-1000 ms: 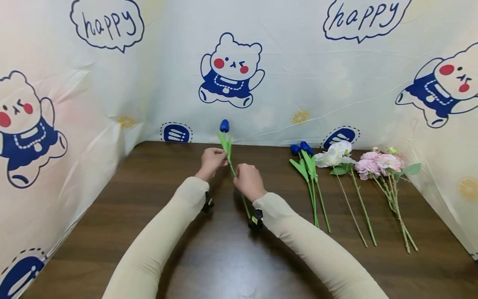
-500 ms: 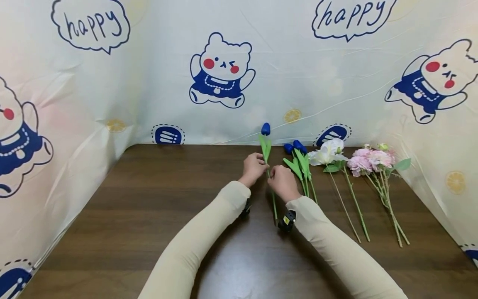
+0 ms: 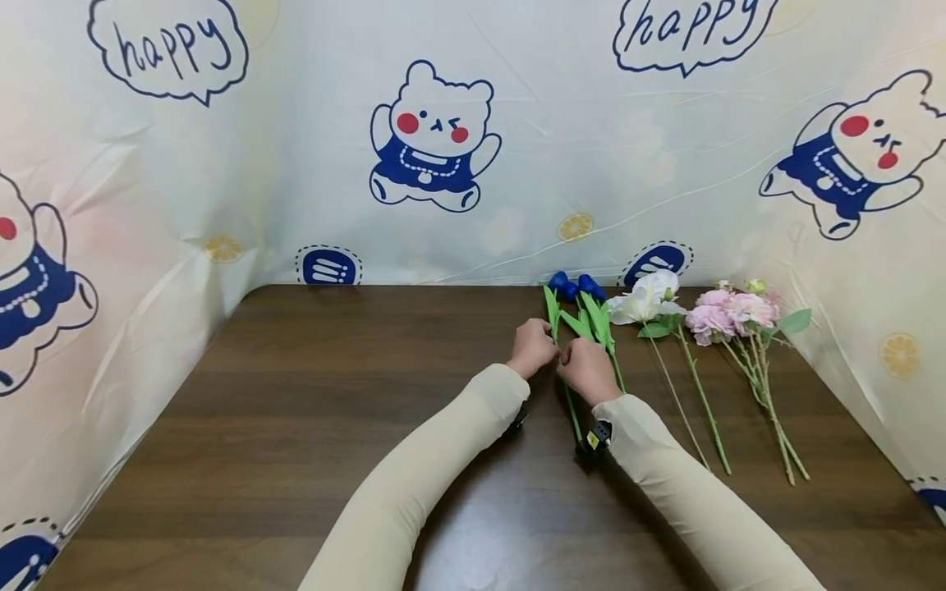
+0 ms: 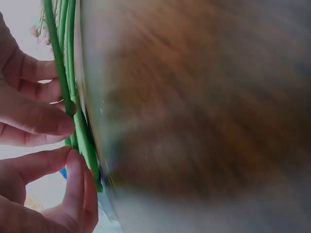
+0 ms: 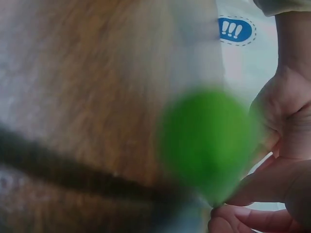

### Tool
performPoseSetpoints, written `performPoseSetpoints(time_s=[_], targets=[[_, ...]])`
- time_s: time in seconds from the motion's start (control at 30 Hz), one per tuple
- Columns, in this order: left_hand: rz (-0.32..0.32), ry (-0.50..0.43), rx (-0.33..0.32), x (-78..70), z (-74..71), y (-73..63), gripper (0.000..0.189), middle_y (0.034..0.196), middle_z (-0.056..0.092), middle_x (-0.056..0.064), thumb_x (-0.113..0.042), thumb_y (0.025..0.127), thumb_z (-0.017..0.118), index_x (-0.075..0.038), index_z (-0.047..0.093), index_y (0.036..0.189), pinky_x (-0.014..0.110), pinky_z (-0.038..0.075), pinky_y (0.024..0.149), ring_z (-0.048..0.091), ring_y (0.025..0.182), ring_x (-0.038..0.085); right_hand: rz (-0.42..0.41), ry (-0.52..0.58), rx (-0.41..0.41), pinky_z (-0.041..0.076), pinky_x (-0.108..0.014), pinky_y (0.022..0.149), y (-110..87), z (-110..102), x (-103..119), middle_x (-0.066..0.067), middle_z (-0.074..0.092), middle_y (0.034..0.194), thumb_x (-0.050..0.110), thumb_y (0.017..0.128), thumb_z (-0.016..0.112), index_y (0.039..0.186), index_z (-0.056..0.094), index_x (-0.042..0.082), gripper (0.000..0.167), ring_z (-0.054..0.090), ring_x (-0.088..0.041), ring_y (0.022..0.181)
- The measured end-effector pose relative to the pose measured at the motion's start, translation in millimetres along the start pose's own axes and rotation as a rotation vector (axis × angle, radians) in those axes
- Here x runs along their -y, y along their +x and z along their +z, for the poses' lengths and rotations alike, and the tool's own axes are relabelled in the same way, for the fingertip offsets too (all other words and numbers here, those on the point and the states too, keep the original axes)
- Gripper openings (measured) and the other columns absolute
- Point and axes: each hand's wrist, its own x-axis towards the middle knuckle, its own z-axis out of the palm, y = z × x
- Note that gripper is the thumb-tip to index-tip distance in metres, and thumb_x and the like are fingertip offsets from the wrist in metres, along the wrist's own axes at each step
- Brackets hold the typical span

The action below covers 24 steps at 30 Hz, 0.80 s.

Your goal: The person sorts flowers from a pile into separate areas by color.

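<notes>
A blue artificial tulip (image 3: 552,310) is held low over the table, its bud beside the other blue tulips (image 3: 600,320). My left hand (image 3: 534,348) pinches its stem just below the leaves. Closer to me, my right hand (image 3: 589,371) pinches the same stem, whose lower end slants toward my right wrist. In the left wrist view, thumbs and fingers meet on the green stem (image 4: 56,53), with other stems close behind. The right wrist view shows the stem end (image 5: 206,141) as a blurred green blob. My right hand partly hides the other tulips' stems.
White flowers (image 3: 646,300) on long stems lie to the right of the tulips. Farther right is a bunch of pink flowers (image 3: 732,316). A printed curtain (image 3: 310,164) rises behind the brown wooden table (image 3: 296,410) and along its sides.
Both hands have carried the tulip rightward and lowered it, from mid-table to beside the other blue tulips. The head view has turned slightly right.
</notes>
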Motion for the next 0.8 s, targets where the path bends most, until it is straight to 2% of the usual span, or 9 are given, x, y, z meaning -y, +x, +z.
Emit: performPoseSetpoints(time_s=[0.1,0.2,0.3,0.43,0.8], targets=[[-0.013,0.018,0.031,0.1,2.2,1.4,0.039,0.050,0.023,-0.003,0.005,0.077,0.063,-0.012,0.034,0.057,0.024,0.023,0.046,0.022,0.049,0.012,0.001,0.006,0.009,0.017,-0.024,0.047,-0.5,0.5,-2.2,0.005,0.017,0.049,-0.004,0.074,0.058,0.050,0.029,0.015,0.043,0.016,-0.010,0.046],[-0.027,0.067,0.079,-0.4,5.0,3.9,0.046,0.051,0.017,-0.003,0.006,0.078,0.060,-0.014,0.026,0.054,0.024,0.021,0.045,0.018,0.048,0.012,-0.001,-0.002,0.006,0.018,-0.023,0.047,0.2,1.2,-5.1,0.005,0.019,0.048,-0.004,0.072,0.058,0.049,0.030,0.015,0.041,0.018,-0.010,0.046],[-0.043,0.102,0.121,-1.6,7.9,6.3,0.047,0.050,0.017,-0.002,0.007,0.078,0.057,-0.014,0.024,0.053,0.024,0.019,0.044,0.016,0.047,0.012,-0.008,-0.012,-0.004,0.019,-0.023,0.046,1.0,1.8,-8.3,0.005,0.021,0.046,-0.004,0.069,0.058,0.048,0.032,0.015,0.039,0.020,-0.010,0.045],[-0.054,0.127,0.143,-3.4,10.3,7.4,0.045,0.050,0.017,-0.003,0.006,0.078,0.056,-0.014,0.025,0.053,0.025,0.020,0.044,0.016,0.047,0.012,-0.021,-0.024,-0.012,0.018,-0.023,0.046,0.9,2.5,-11.7,0.005,0.019,0.047,-0.005,0.068,0.058,0.049,0.030,0.015,0.040,0.018,-0.010,0.045],[-0.068,0.105,0.178,-5.2,7.3,8.7,0.045,0.044,0.022,-0.003,0.004,0.077,0.054,-0.014,0.026,0.047,0.023,0.019,0.042,0.017,0.041,0.010,-0.038,-0.085,-0.006,0.016,-0.023,0.046,3.1,-1.2,-15.9,0.006,0.017,0.050,0.000,0.072,0.059,0.049,0.027,0.016,0.042,0.015,-0.009,0.047]])
